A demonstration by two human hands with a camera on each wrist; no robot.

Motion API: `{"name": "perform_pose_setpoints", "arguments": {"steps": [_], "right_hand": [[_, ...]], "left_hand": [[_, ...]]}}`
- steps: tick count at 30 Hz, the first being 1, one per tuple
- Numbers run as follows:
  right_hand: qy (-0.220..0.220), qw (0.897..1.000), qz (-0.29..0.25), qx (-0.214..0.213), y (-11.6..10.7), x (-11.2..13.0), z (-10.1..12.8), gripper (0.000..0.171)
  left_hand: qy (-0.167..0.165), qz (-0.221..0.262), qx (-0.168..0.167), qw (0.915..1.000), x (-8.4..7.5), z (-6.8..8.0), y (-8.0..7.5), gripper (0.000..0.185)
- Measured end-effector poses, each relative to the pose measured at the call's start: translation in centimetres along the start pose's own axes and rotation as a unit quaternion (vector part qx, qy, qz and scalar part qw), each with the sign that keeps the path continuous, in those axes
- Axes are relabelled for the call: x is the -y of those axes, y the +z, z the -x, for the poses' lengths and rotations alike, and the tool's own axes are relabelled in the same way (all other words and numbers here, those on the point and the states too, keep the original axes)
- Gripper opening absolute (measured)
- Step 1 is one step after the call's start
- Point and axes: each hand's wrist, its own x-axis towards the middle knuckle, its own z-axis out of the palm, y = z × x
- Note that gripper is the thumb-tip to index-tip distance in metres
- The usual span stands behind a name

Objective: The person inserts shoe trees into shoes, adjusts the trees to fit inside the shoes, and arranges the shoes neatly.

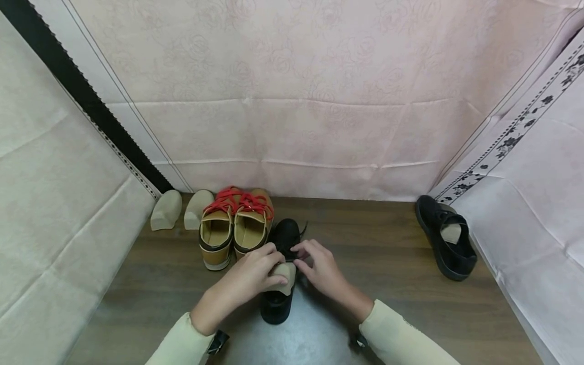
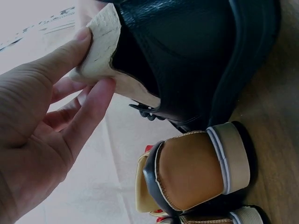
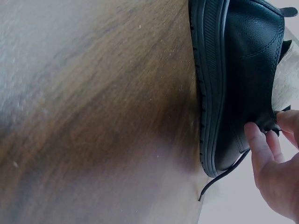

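While resting on the wooden floor [image 1: 374, 243], stands just right of the tan shoes: black shoe [image 1: 279, 284], matte leather, thick ribbed sole, thin dark lace trailing from its side, toe pointing toward the pink floral cloth [image 1: 301, 101] at the back. Stuffed at its opening with a beige shoe insert [image 1: 285, 276], rough-edged and pale like pressed paper, sticking up out of the mouth. Pinched by the left hand [image 1: 255, 276], thumb and forefinger clamped on the insert's upper edge, other fingers loosely spread beneath. Touched on the laced side by the right hand [image 1: 319, 266], fingers curled and closed on the lacing near the tongue. Just beside, touching heel to heel: pair of tan shoes [image 1: 234, 225] with red laces and pale soles. Well apart at the right, against the cloth: second black shoe [image 1: 447, 238], likewise holding a beige insert. Left of the tan pair: two loose beige inserts [image 1: 182, 209], side by side.
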Motion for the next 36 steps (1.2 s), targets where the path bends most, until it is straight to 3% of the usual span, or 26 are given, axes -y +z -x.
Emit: {"name": "perform_pose_setpoints", "arguments": {"steps": [4, 13, 24, 31, 36], "right_hand": [[-0.001, 1.000, 0.004, -0.001, 0.0, -0.1, 0.0, 0.027], [0.003, 1.000, 0.000, -0.001, 0.1, -0.2, 0.1, 0.027], [0.010, 1.000, 0.000, -0.003, 0.1, -0.1, 0.1, 0.027], [0.012, 1.000, -0.001, -0.002, 0.2, -0.1, 0.1, 0.026], [0.008, 1.000, -0.003, -0.003, 0.2, -0.1, 0.1, 0.026]], "left_hand": [[0.000, 0.002, -0.001, 1.0000, 0.0, -0.1, 0.1, 0.032], [-0.030, 0.112, 0.024, 0.9929, 0.2, -0.3, -0.8, 0.017], [-0.021, 0.053, -0.014, 0.9983, 0.2, -0.7, -0.1, 0.017], [-0.028, -0.026, -0.027, 0.9989, -0.1, -0.9, 0.7, 0.020], [-0.034, -0.040, -0.039, 0.9979, 0.1, -1.0, 1.1, 0.022]]}}
